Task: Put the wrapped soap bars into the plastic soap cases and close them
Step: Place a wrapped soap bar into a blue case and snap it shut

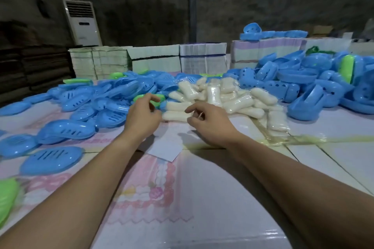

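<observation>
Reaching toward the heap of white soap bars in clear plastic wrap (222,97) with both bare arms, over the flat white and pink printed cardboard sheets (182,198) that cover the work surface. Left hand (144,116) at the near-left edge of that heap, fingers loosely curled around nothing, thumb and forefinger apart — just in front of a green plastic case part (141,97). Right hand (208,121) at the near edge of the same heap, fingers half bent and spread, holding nothing; fingertips hovering just above the nearest wrapped bar (175,116), contact not clear. Left of the heap, a spread of blue oval slotted plastic soap case halves (66,130), lying flat and overlapping, a few green ones among them. Right of the heap, a taller pile of blue plastic case shells (303,87) with round holes, one green piece (347,67) tucked in. Behind the heap, bundled stacks of flat printed cartons (202,56), more blue case halves (273,35) on top of one stack. Far behind and left of the heap — a white standing air conditioner (82,22). Near the wrists, a small white paper card (166,147).
</observation>
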